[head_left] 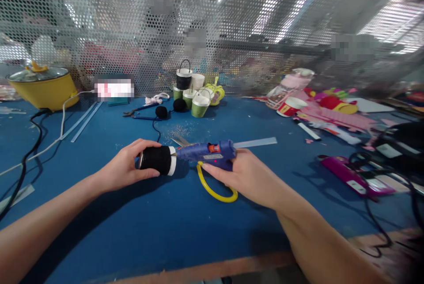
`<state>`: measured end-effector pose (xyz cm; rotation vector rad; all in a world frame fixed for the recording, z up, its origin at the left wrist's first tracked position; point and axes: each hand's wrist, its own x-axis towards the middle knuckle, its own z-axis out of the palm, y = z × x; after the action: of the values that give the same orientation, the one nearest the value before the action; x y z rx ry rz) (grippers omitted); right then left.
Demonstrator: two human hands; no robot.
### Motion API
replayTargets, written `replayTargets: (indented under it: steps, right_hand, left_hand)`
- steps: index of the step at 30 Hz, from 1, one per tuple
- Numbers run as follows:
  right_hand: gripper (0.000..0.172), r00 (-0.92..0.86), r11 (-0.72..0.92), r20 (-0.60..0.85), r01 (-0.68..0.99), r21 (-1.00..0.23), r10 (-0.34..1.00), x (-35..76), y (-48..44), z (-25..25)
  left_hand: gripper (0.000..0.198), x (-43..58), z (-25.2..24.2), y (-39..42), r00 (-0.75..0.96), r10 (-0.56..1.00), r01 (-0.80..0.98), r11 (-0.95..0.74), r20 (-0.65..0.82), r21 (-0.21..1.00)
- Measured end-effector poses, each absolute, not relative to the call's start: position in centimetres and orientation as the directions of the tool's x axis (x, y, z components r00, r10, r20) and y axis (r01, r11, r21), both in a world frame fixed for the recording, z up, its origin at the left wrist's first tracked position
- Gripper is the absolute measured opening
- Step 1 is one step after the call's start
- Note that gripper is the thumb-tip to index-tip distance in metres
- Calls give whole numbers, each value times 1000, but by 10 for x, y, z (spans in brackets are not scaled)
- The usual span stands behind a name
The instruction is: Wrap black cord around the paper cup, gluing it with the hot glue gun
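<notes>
My left hand [127, 167] is closed around a small paper cup wrapped in black yarn [156, 160], lying on its side with its white rim to the right. In my right hand [243, 169] is a blue hot glue gun [205, 152], a translucent glue stick [258, 142] sticking out of its back. The gun's nozzle meets the cup's rim; whether they touch, I cannot tell. Partly under the gun lie scissors with a yellow handle [217, 195]. A black strand runs from behind the cup toward a ball of black yarn [161, 112].
Wrapped paper cups [199, 105] stand at the back, near pliers [142, 111]. A yellow pot [46, 89] and cables are at left. On the right are a red paper cup [289, 107], a pink bottle [291, 83] and a purple device [347, 176] amid cables. Perforated metal [132, 32] closes off the back.
</notes>
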<state>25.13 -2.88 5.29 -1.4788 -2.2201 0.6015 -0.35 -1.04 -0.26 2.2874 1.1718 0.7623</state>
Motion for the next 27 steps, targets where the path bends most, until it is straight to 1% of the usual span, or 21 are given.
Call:
replayTargets:
  steps: [6, 13, 15, 20, 22, 25, 27]
  right_hand:
    - [18, -370, 365, 103, 764, -532, 923, 252, -28, 52]
    - [27, -367, 362, 96, 780, -511, 925, 253, -31, 53]
    - [26, -366, 359, 91, 783, -507, 926, 254, -30, 53]
    - [17, -373, 321, 10, 782, -535, 928, 255, -32, 54]
    - [15, -376, 328, 19, 782, -530, 926, 254, -32, 54]
    - [17, -369, 352, 69, 792, -499, 927, 254, -32, 54]
    - [17, -377, 356, 65, 785, -507, 924, 253, -33, 55]
  left_hand:
    - [46, -4, -2, -11, 508, 813, 578, -566, 284, 588]
    - [45, -4, -1, -11, 522, 805, 582, -578, 282, 571]
    - [45, -4, 0, -11, 526, 804, 582, -578, 277, 572]
    - [46, -4, 0, -11, 531, 801, 583, -582, 276, 567]
    - [45, -4, 1, -11, 534, 801, 582, -581, 272, 568]
    - [46, -4, 2, -11, 544, 794, 573, -589, 273, 570]
    - [46, -4, 2, -11, 548, 790, 571, -593, 274, 568]
